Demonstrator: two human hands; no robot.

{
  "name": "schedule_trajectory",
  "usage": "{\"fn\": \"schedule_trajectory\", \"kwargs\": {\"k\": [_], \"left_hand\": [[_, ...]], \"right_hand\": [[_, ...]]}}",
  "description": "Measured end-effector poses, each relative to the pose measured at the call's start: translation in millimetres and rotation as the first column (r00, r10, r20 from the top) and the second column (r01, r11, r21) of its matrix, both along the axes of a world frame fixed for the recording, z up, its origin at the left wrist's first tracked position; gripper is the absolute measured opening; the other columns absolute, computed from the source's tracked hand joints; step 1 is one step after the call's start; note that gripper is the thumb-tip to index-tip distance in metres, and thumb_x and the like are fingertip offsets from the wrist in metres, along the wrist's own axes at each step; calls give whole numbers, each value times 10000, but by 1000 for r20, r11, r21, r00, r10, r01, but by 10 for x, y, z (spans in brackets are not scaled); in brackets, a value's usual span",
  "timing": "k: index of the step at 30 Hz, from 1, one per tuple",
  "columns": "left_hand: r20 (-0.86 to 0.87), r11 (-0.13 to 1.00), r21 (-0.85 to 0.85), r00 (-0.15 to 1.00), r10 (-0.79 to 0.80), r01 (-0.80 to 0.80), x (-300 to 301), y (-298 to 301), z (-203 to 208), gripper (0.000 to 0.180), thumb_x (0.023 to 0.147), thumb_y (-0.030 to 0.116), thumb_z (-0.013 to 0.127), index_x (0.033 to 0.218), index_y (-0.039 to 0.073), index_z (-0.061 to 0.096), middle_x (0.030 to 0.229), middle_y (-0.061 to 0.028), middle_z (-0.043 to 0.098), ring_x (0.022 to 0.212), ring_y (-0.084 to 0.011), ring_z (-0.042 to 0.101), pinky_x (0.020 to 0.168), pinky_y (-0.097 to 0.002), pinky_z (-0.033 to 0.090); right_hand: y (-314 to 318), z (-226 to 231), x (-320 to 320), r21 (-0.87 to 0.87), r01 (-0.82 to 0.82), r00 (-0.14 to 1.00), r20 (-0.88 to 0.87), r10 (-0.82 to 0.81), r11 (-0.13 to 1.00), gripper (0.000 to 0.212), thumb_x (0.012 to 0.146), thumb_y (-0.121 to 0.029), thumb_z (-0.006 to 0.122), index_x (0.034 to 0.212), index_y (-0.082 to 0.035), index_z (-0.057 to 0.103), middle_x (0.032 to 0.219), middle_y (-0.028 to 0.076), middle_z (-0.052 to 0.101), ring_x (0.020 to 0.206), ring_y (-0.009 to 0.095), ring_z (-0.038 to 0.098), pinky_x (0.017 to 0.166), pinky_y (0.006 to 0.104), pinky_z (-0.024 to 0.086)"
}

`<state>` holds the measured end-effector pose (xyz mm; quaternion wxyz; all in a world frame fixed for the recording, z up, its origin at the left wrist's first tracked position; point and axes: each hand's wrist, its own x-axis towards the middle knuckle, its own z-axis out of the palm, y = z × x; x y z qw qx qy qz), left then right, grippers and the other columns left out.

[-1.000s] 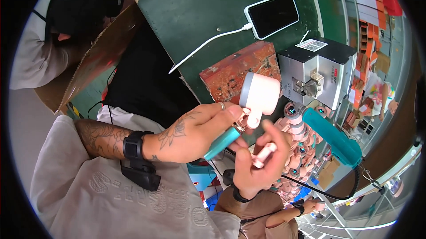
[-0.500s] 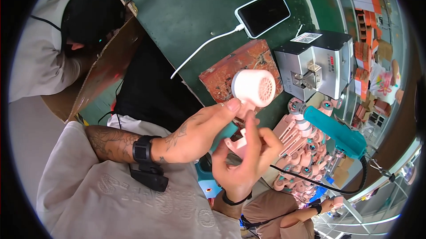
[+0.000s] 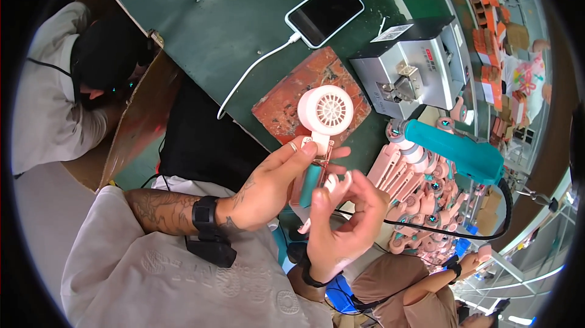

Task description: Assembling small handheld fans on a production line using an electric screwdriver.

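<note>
A pink handheld fan (image 3: 326,110) is in my left hand (image 3: 259,191), gripped at the neck below its round, grilled head. Its handle is open along one side, and a teal cylinder (image 3: 311,183), which looks like a battery, shows inside. Fingers and thumb of my right hand (image 3: 348,224) pinch a small curved pink plastic part (image 3: 336,183) beside the handle. This part is slightly apart from the fan. My right palm faces partly upward.
Behind the fan lies a reddish stone block (image 3: 283,99). A phone (image 3: 326,14) with a white cable is farther back. To the right stand a silver screw feeder (image 3: 405,72), a hanging teal electric screwdriver (image 3: 454,151) and piled pink fan parts (image 3: 420,206). Other people sit nearby.
The fan has turned, so its grille faces me more and the teal cylinder in the handle shows better. My right hand has moved slightly right with the small pink part. The whole view has shifted.
</note>
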<state>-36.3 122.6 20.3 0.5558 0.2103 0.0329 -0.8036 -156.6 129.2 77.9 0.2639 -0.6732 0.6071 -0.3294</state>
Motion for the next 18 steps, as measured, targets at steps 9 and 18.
{"fn": "schedule_trajectory", "kwargs": {"k": [9, 18], "left_hand": [[-87, 997, 79, 996, 23, -16, -44, -1, 41, 545, 1158, 468, 326, 1451, 48, 510, 1362, -88, 619, 1214, -161, 629, 1051, -349, 525], [-6, 1000, 28, 1000, 1, -1, -24, 40, 29, 595, 1159, 490, 298, 1488, 28, 479, 1373, -87, 609, 1236, -173, 610, 1069, -331, 499]], "right_hand": [[-206, -79, 237, -131, -58, 961, -276, 20, 990, 517, 784, -96, 889, 1245, 2, 677, 969, 86, 568, 779, 199, 519, 696, 335, 440], [-198, -83, 215, -71, -68, 945, -324, 41, 995, 537, 779, -119, 908, 1239, -8, 654, 1063, 161, 594, 924, 318, 646, 778, 403, 543]]}}
